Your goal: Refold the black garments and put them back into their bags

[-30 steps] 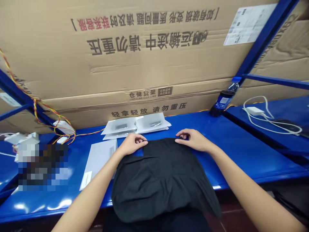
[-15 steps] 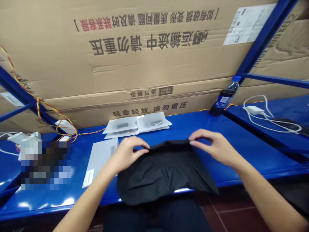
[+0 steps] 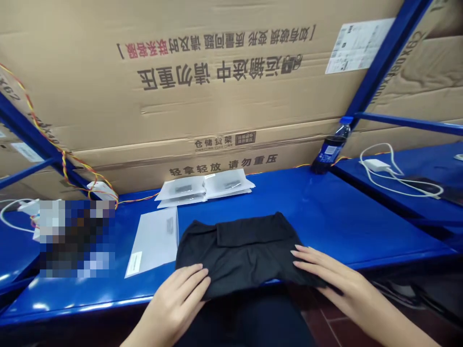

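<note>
A black cloth garment (image 3: 249, 255) lies spread at the front edge of the blue shelf, its far side folded over into a flap. At its near left corner, my left hand (image 3: 183, 296) has its fingers on top of the fabric, with the thumb hidden beneath. My right hand (image 3: 334, 277) holds the near right corner, fingers above and thumb under the edge. Left of the garment lies a frosted plastic bag (image 3: 154, 241) with a white label. Behind it are several similar frosted packets (image 3: 206, 188) holding dark items.
Large cardboard (image 3: 224, 106) stands along the back of the blue shelf (image 3: 361, 226). A dark drink bottle (image 3: 327, 152) stands at the back right. A white charger with cable (image 3: 376, 166) lies farther right. Yellow-red wires (image 3: 77, 161) and a blurred patch (image 3: 75, 238) are on the left.
Both hands have let go of the garment's far edge and moved toward me to its near corners. The far edge now lies folded over on the shelf.
</note>
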Tool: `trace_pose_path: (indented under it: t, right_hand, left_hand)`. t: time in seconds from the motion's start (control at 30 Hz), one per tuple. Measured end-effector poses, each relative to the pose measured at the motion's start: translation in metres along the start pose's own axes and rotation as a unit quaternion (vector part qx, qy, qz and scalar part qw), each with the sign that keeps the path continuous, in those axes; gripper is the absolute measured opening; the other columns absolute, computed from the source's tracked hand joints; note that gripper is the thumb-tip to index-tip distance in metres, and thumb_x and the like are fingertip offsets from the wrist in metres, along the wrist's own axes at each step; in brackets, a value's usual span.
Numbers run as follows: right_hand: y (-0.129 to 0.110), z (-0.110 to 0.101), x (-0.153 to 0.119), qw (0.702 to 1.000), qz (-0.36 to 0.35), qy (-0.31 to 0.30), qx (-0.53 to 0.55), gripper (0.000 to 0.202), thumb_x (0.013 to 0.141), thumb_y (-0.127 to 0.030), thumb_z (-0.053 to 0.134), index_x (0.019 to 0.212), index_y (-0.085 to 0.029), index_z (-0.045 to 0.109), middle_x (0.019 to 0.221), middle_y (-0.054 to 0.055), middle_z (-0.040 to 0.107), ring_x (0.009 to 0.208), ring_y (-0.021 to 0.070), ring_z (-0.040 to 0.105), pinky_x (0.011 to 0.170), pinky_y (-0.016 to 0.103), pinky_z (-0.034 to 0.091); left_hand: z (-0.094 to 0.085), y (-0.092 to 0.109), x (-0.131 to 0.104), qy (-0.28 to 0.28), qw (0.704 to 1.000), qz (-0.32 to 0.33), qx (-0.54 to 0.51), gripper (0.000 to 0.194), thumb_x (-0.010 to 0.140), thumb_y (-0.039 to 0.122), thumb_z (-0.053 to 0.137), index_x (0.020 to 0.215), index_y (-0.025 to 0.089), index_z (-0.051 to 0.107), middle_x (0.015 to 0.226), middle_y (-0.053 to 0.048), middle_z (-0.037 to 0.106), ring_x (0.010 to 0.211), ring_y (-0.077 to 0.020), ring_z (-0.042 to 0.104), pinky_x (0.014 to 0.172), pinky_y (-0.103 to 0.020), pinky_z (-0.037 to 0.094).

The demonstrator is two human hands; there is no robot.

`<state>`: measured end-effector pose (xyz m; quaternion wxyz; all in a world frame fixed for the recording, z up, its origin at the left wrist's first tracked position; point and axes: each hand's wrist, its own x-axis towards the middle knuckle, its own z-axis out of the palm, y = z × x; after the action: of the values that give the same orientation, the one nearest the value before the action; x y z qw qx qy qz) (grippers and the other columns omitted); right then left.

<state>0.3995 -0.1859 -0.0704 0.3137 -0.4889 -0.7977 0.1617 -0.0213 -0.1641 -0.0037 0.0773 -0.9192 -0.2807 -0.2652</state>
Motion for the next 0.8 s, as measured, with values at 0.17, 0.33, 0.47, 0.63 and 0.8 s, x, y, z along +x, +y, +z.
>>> trace_pose_path:
  t: [0.17,0.33,0.47,0.63,0.8]
  right_hand:
    - [0.001,-0.009,0.013,0.99,0.103,0.072,0.07,0.025,0.099,-0.04,0.06,0.111,-0.032,0.08,0.123,0.005,0.078,0.116,0.0312,0.074,0.101,0.045,0.062]
    - [-0.006,-0.008,0.072,0.961,0.175,0.166,0.134,0.041,0.095,-0.06,0.062,0.106,-0.023,0.074,0.093,0.007,0.079,0.086,0.0275,0.076,0.077,0.037,0.062]
    - [0.005,-0.001,0.101,0.972,0.201,0.11,0.054,0.048,0.092,-0.063,0.057,0.108,-0.02,0.072,0.064,0.001,0.065,0.057,0.023,0.064,0.057,0.036,0.053]
    - [0.001,0.014,0.109,0.958,0.225,0.12,-0.131,0.051,0.1,-0.062,0.045,0.107,-0.02,0.072,0.094,0.013,0.072,0.084,0.0317,0.071,0.073,0.043,0.056]
    - [-0.008,0.029,0.116,0.944,0.231,0.131,-0.195,0.039,0.104,-0.053,0.042,0.102,-0.02,0.063,0.092,0.017,0.071,0.092,0.0367,0.071,0.078,0.044,0.053]
  left_hand:
    - [-0.005,-0.015,0.003,0.054,0.978,-0.167,-0.109,0.018,0.101,0.027,0.062,0.101,0.024,0.079,0.097,-0.005,0.083,0.089,-0.0223,0.081,0.085,-0.032,0.067]
    - [0.007,-0.056,0.043,0.044,0.927,-0.354,-0.119,0.033,0.098,0.048,0.061,0.093,0.022,0.08,0.091,-0.005,0.083,0.082,-0.0252,0.079,0.077,-0.035,0.065]
    - [0.024,-0.078,0.058,0.022,0.938,-0.34,-0.068,0.024,0.092,0.043,0.068,0.093,0.023,0.081,0.082,-0.005,0.08,0.075,-0.0252,0.074,0.071,-0.035,0.06]
    - [0.031,-0.059,0.063,0.065,0.962,-0.266,-0.001,0.023,0.099,0.028,0.057,0.107,0.023,0.078,0.099,-0.008,0.077,0.096,-0.0281,0.07,0.088,-0.044,0.058]
    - [0.047,-0.025,0.074,0.008,0.996,-0.084,0.003,0.029,0.106,0.027,0.052,0.128,0.023,0.072,0.132,-0.011,0.073,0.128,-0.0305,0.066,0.107,-0.049,0.056]
